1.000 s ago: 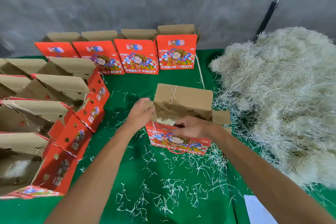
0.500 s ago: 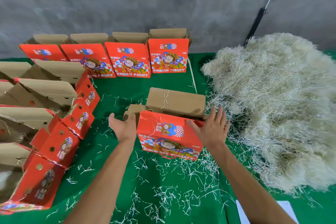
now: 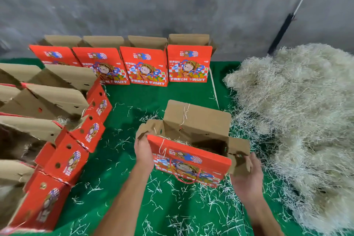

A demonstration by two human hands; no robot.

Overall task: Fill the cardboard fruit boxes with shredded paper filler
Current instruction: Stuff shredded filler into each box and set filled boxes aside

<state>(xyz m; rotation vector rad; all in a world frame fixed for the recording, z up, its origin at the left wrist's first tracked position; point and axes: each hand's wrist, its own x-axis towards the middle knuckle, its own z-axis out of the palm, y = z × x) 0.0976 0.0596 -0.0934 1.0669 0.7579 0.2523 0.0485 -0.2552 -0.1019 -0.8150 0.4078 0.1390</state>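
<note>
Shredded paper filler (image 3: 298,120) takes up the whole right side of the green counter (image 3: 172,101), one big pale heap sitting right beside the box I'm working on. Next biggest from where I'm watching is the left column of open boxes (image 3: 63,155), red fronts turned toward the middle, brown flaps up, a bit of filler showing in at least one of them. Along the back wall stands a row of four more red boxes (image 3: 145,67) with "FRESH FRUIT" on the front, flaps open too.

Then the open fruit box (image 3: 191,161) in the middle, just ahead of the hands, tilted slightly, back flap standing up, a small tuft of filler visible inside near the front edge. Left hand (image 3: 142,151) grips the left side flap, fingers curled round it. Right hand (image 3: 247,176) is at the right side flap, palm up with the thumb against the cardboard and the fingers bent under it, so I'd call that holding it as well.

Loose strands (image 3: 183,203) are scattered all over the cloth near me, and a thin white cord (image 3: 214,90) lies between the back row and the heap.
</note>
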